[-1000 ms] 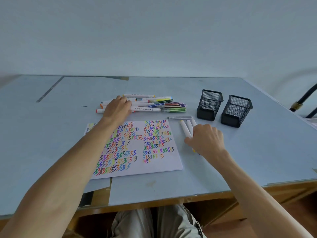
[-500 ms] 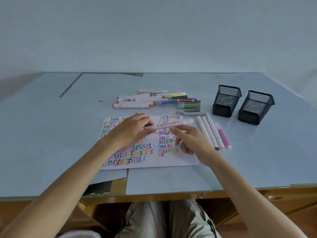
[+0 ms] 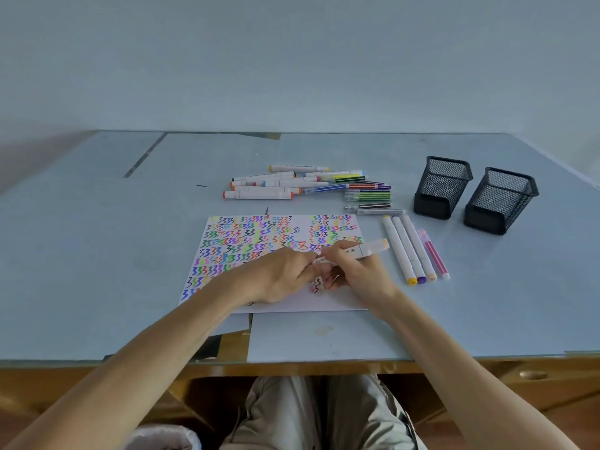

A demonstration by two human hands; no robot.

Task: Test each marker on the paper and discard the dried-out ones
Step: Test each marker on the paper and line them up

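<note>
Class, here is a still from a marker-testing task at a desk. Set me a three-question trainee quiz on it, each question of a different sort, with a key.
1. True or false: the two mesh pen holders stand to the left of the paper.
2. How many markers lie in the row between paper and holders?
3. The right hand grips: A) a white marker B) a holder C) nothing

Key: 1 false; 2 four; 3 A. The left hand meets the marker's other end; its grip is hidden.
</note>
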